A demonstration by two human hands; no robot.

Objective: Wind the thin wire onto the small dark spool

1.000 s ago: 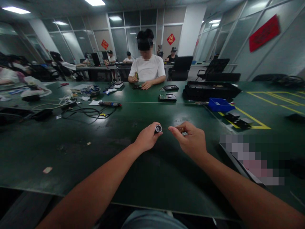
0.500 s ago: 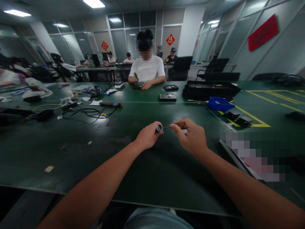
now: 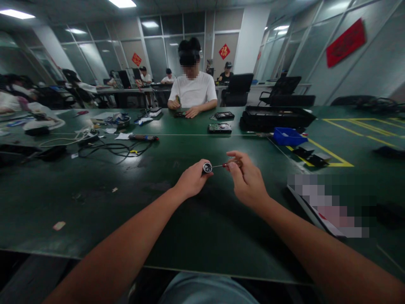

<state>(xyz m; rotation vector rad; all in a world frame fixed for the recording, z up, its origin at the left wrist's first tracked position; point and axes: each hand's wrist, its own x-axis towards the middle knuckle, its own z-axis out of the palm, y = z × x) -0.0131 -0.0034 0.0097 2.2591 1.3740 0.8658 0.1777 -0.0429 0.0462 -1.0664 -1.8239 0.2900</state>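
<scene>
My left hand [image 3: 192,179] is wrapped round a dark cylinder [image 3: 207,168], whose round silver-rimmed end faces me and the right. Inside that rim some small parts show, too small to name. In my right hand [image 3: 248,177] is a screwdriver [image 3: 225,165] with a thin metal shaft and a reddish, see-through handle, held between thumb and fingers. Its shaft points left and its tip reaches the rim of the cylinder's end; whether it touches a part inside I cannot tell. Both hands are above the green table [image 3: 190,228].
Across the table a person in a white shirt [image 3: 193,90] handles small parts. Before them lies an opened device with a circuit board [image 3: 220,128]. A black tray [image 3: 276,119] and blue bin [image 3: 289,136] stand right. A corded pen-shaped tool [image 3: 143,137] lies left, a blurred-out sheet [image 3: 325,207] right.
The fingers of my right hand have loosened and shifted on the screwdriver, so more of its handle shows. The whole view has slid slightly left. My left hand keeps its hold.
</scene>
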